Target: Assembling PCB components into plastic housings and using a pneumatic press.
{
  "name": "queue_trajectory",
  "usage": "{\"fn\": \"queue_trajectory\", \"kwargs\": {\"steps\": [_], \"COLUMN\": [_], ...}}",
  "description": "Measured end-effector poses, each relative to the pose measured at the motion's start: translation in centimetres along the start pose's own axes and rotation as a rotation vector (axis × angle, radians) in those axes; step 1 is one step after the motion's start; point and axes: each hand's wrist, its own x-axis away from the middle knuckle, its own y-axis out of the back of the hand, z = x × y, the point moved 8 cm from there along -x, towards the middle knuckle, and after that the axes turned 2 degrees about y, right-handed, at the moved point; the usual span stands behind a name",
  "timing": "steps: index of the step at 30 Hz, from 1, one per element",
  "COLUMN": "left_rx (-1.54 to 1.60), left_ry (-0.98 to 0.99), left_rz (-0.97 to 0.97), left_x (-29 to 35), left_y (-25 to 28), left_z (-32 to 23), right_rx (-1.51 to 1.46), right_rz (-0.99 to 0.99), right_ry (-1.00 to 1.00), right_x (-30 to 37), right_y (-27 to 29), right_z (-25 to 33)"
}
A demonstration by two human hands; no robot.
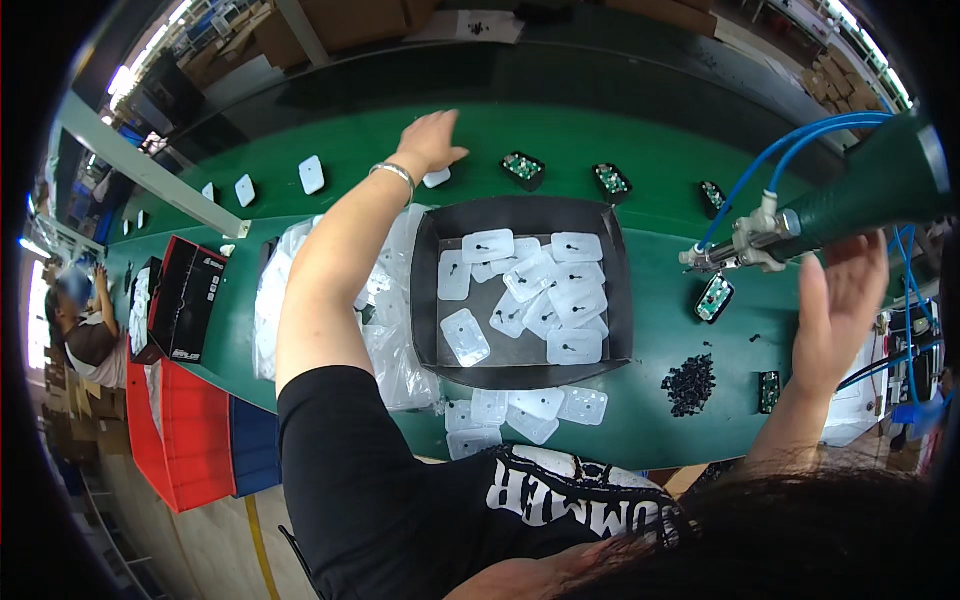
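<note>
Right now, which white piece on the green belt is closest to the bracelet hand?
The rightmost white piece, partly hidden by the left hand; the others on the green belt lie farther left.

We see one white cover (pixel 437 178), round-cornered and partly hidden, lying on the green surface (pixel 560 125); to its right we find a dark green tool (pixel 835 212) slanting across, blue hoses (pixel 868 118) running to its metal head (pixel 757 241); just below the head, we see a black housing (pixel 714 300) lying askew, its green circuit board facing up
</note>
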Motion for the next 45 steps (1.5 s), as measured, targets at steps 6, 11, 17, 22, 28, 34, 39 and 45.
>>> {"fn": "queue_trajectory", "kwargs": {"steps": [6,11,17,22,28,34,39,45], "left_rx": [-0.007,-0.095,0.278,0.629,0.885,0.995,1.256,1.923], "left_ry": [-0.512,-0.434,-0.21,-0.123,-0.194,-0.154,-0.057,-0.001], "left_rz": [0.233,0.495,-0.09,0.153,0.276,0.333,0.522,0.598], "left_x": [0.3,-0.9,1.1,9.4,17.9,20.6,23.0,28.7], "left_y": [-1.4,-4.1,5.5,9.5,9.6,8.1,7.7,8.3], "left_z": [-11.5,-10.9,-6.4,-7.1,-7.2,-6.1,-6.6,-9.4], "right_rx": [-0.229,-0.018,0.196,0.422,0.864,0.827,0.795,0.434], "right_rz": [0.363,0.679,0.793,0.959,1.444,1.495,1.619,1.618], "right_ry": [0.341,0.057,0.103,0.079,-0.066,-0.09,-0.282,-0.361], "right_x": [7.6,13.5,14.4,14.3,16.2,16.2,16.0,15.5], "right_y": [-0.7,-7.7,-13.2,-17.2,-20.2,-20.5,-20.7,-20.5], "right_z": [4.1,3.5,2.1,-2.5,-7.3,-7.1,-7.7,-8.2]}}
